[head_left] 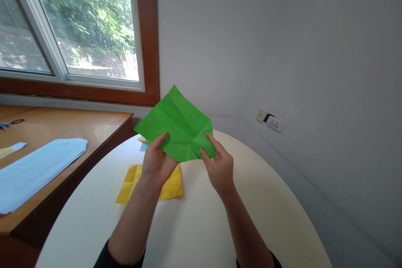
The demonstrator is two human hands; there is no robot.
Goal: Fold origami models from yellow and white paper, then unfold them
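A creased green paper sheet [177, 127] is held up in the middle of the frame, above the round white table [201, 226]. It sits like a diamond: one corner points up toward the window [78, 25], and its longer spread runs from the left corner down to the right. The left hand [157, 163] pinches its lower left edge and the right hand [218, 167] pinches the lower right corner. Beneath the left hand a yellow paper [147, 184] lies flat on the table. At the left of the frame, pale blue sheets [34, 167] rest on a wooden desk [78, 123].
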